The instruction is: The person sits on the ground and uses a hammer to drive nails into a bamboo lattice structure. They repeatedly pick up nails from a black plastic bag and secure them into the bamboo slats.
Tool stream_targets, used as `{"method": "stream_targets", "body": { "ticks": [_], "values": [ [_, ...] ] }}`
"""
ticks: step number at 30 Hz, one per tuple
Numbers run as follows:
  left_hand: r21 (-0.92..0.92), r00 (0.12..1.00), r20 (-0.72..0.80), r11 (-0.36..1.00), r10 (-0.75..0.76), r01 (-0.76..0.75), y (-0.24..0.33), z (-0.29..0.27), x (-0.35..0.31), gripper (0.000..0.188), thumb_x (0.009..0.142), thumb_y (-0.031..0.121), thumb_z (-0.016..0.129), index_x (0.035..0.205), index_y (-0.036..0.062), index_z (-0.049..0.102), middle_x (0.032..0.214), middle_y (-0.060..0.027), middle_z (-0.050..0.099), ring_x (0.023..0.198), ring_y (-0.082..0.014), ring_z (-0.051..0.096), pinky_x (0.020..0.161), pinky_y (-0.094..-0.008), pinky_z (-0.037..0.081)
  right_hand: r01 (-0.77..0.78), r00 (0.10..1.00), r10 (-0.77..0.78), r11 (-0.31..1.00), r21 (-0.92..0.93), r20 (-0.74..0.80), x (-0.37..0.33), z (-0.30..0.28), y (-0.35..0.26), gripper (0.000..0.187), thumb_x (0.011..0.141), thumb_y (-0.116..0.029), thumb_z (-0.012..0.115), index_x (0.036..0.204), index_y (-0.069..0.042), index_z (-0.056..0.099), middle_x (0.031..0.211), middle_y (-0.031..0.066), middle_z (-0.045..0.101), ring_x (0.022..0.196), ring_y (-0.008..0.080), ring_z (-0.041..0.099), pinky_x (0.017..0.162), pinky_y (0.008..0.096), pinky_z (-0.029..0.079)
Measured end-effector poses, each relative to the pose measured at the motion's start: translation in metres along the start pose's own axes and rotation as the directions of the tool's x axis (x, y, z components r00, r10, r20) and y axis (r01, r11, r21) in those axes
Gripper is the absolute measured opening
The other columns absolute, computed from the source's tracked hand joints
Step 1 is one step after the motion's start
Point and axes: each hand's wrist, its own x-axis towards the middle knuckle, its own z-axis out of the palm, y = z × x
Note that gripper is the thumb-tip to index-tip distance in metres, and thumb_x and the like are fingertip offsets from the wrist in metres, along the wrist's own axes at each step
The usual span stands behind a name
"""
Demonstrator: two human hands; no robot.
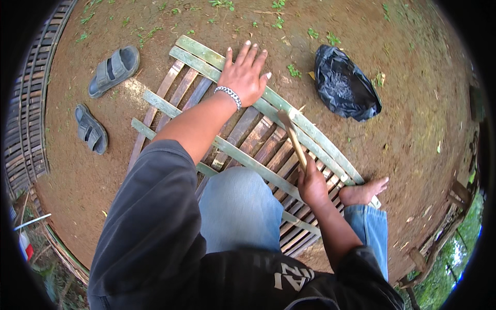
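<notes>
1. Brown earth (413,155) spreads beneath everything, dotted with small weeds toward twelve o'clock.
2. A slatted panel (257,137) lies at the centre, running from eleven o'clock to past four; pale green strips cross its brown slats.
3. A dark shirt (150,206) fills the view from six to eight o'clock.
4. Blue jeans (240,206) cover a knee over the panel near six.
5. A black plastic bag (338,82) sits on the earth at two o'clock, mouth open.
6. Two grey sandals (114,71) lie apart, between nine and ten.
7. The left hand (244,75), at twelve, presses palm-down on the upper green strips, fingers spread, grasping nothing.
8. The right hand (312,186), at four, is clenched round a wooden-handled hammer (294,139).
9. The hammer's head points toward one o'clock, at the upper strips.
10. White lettering (293,276) marks the shirt near half past five, partly folded.
11. A silver chain bracelet (229,95) circles the left wrist.
</notes>
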Motion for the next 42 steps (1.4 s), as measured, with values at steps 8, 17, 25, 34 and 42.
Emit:
{"method": "stream_targets", "body": {
  "ticks": [8,17,25,34,42],
  "values": [
    [-0.092,0.988,-0.154,0.996,-0.009,-0.005,0.004,0.007,0.002,0.058,0.101,0.034,0.053,0.153,0.0087,0.044,0.159,-0.0151,0.041,0.153,-0.0322,0.027,0.125,-0.0593,0.014,0.099,0.988,-0.058,0.949,0.299,-0.142,-0.046,0.001,0.037,0.050,0.099,-0.011,0.060,0.146,-0.003,0.045,0.119,0.0327,0.066,0.108,0.0501,0.067,0.093,0.0516,0.054],
    [-0.476,0.863,-0.372,0.728,0.342,-0.493,0.147,-0.012,0.072,0.013,0.089,0.019,0.068,0.095,0.0102,0.076,0.103,-0.0079,0.069,0.103,-0.0278,0.064,0.088,-0.0441,0.051,0.023,0.991,0.031,0.921,0.388,-0.132,-0.045,0.022,0.031,0.052,0.103,-0.019,0.059,0.150,-0.007,0.041,0.116,0.0342,0.067,0.112,0.0503,0.065,0.094,0.0508,0.053],
    [-0.187,0.971,0.055,0.958,0.231,-0.217,0.185,0.015,0.099,0.022,0.088,0.020,0.061,0.094,0.0109,0.080,0.110,-0.0104,0.073,0.111,-0.0272,0.065,0.095,-0.0464,0.046,0.062,0.982,0.026,0.888,0.455,-0.185,-0.052,0.024,0.029,0.052,0.103,-0.018,0.061,0.148,0.000,0.044,0.114,0.0299,0.069,0.110,0.0419,0.069,0.093,0.0451,0.054],
    [-0.249,0.974,0.159,0.961,0.159,-0.116,0.190,0.010,0.106,0.025,0.093,0.018,0.057,0.102,0.0115,0.079,0.113,-0.0098,0.075,0.112,-0.0262,0.068,0.099,-0.0481,0.045,-0.032,0.988,0.107,0.855,0.518,-0.115,-0.050,0.020,0.045,0.048,0.102,-0.016,0.061,0.144,0.003,0.046,0.109,0.0220,0.067,0.099,0.0327,0.068,0.090,0.0407,0.053],
    [-0.246,0.975,-0.004,0.944,0.224,-0.218,0.182,0.013,0.100,0.021,0.092,0.018,0.057,0.095,0.0136,0.077,0.104,-0.0065,0.076,0.103,-0.0236,0.071,0.091,-0.0466,0.048,0.015,0.989,0.088,0.734,0.679,-0.117,-0.047,0.015,0.024,0.042,0.104,-0.011,0.057,0.142,0.002,0.042,0.080,0.0018,0.056,0.064,0.0087,0.051,0.057,0.0256,0.043]
  ]
}}
